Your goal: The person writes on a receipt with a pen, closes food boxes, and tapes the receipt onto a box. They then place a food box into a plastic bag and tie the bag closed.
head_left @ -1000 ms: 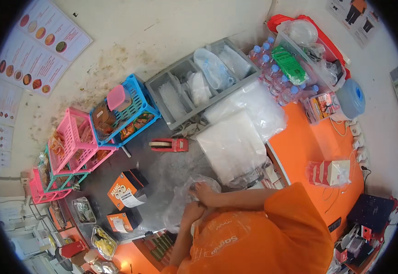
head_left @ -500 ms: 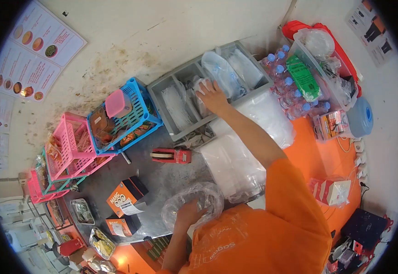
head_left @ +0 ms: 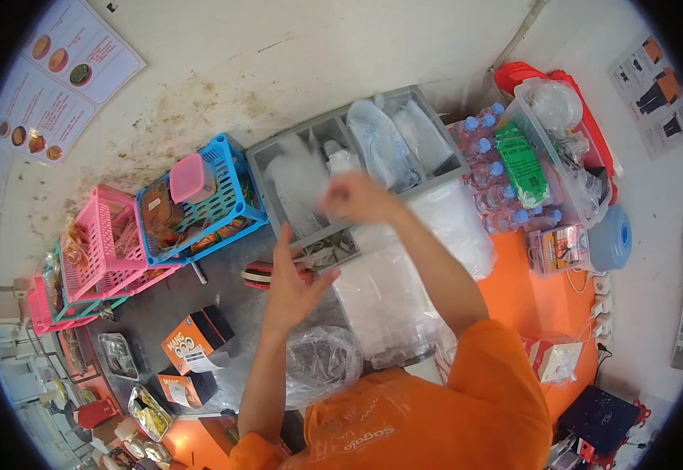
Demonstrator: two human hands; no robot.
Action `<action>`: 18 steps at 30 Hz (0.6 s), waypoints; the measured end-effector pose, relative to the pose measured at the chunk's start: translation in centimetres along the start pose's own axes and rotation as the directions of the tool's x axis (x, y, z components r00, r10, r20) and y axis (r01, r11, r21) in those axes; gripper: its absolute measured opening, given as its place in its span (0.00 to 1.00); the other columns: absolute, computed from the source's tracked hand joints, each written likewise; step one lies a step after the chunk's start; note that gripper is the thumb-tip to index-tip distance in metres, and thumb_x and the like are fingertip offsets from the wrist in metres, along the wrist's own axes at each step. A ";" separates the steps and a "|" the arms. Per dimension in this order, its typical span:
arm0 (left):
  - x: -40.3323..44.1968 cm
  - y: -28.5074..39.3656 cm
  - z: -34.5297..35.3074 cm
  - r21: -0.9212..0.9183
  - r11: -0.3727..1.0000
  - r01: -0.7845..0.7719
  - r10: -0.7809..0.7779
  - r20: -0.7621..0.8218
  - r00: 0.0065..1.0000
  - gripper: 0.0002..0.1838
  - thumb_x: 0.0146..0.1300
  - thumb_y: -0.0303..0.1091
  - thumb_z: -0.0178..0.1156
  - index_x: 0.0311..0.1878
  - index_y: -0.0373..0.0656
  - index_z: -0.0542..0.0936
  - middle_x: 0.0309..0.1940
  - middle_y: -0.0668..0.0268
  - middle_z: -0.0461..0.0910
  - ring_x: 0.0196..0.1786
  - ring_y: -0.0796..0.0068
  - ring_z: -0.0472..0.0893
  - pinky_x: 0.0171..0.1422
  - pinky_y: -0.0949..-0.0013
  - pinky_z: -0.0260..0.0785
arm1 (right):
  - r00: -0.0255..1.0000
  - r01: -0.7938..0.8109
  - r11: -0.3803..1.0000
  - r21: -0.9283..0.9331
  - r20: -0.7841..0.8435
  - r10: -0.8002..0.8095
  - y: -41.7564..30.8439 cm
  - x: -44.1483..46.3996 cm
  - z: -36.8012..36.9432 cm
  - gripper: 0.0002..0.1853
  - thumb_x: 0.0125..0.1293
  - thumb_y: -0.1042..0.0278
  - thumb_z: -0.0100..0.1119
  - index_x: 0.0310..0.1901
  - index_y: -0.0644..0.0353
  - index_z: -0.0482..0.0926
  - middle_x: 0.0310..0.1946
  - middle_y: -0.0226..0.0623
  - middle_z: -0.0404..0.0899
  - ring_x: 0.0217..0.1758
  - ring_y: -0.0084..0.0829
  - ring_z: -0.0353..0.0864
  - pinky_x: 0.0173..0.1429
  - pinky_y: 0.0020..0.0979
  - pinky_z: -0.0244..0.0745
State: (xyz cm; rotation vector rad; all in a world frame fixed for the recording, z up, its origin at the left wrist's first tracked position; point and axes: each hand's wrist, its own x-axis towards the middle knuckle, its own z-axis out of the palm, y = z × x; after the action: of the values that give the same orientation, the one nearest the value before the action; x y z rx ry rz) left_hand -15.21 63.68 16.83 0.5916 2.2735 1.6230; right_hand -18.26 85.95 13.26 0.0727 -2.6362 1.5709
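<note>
The left hand (head_left: 282, 294) was open, its grip released; the right hand (head_left: 357, 197) was blurred, its grip indeterminable. The round-mouthed, clear plastic bag (head_left: 322, 364) lay on the dark grey desk (head_left: 141, 319) near the torso, presumably within easy reach; the grey, compartmented plastic tray (head_left: 440, 180) separated supplies.

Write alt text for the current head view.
A person's blurred right hand is at a gray divided tray of plastic packaging; the open left hand is near a clear plastic bag. Nearby are orange-and-black boxes, a red tape dispenser and water bottles.
</note>
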 end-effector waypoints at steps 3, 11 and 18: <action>1.6 -1.0 -0.1 -0.229 0.973 0.029 -0.057 -0.118 0.991 0.19 0.61 0.29 0.65 0.55 0.35 0.76 0.40 0.64 0.82 0.43 0.73 0.81 0.49 0.70 0.74 | 0.863 0.161 0.986 0.050 0.478 -0.165 -1.9 -1.2 0.9 0.13 0.61 0.62 0.64 0.33 0.66 0.81 0.26 0.37 0.82 0.31 0.28 0.79 0.39 0.30 0.74; -3.1 -2.9 -4.2 0.001 0.967 0.255 -0.255 -0.037 0.966 0.07 0.62 0.29 0.64 0.39 0.36 0.81 0.28 0.65 0.83 0.30 0.79 0.80 0.36 0.74 0.72 | 0.824 0.038 0.388 -0.921 -0.191 -0.534 8.2 3.0 3.0 0.09 0.59 0.63 0.62 0.33 0.60 0.84 0.33 0.39 0.85 0.39 0.35 0.84 0.57 0.40 0.72; -19.9 -12.9 -7.0 0.582 0.783 0.220 -0.488 0.355 0.798 0.11 0.60 0.40 0.62 0.34 0.41 0.83 0.33 0.52 0.83 0.40 0.54 0.83 0.43 0.54 0.75 | 0.919 0.341 0.436 -0.833 0.393 0.031 10.5 6.9 0.5 0.11 0.62 0.61 0.57 0.31 0.58 0.84 0.35 0.43 0.84 0.41 0.41 0.84 0.56 0.43 0.72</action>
State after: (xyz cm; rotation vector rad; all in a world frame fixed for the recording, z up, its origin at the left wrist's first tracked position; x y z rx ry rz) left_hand -3.05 44.57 6.81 0.5432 2.2200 0.5688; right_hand -25.97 90.50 4.39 0.5635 -3.2163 -0.1065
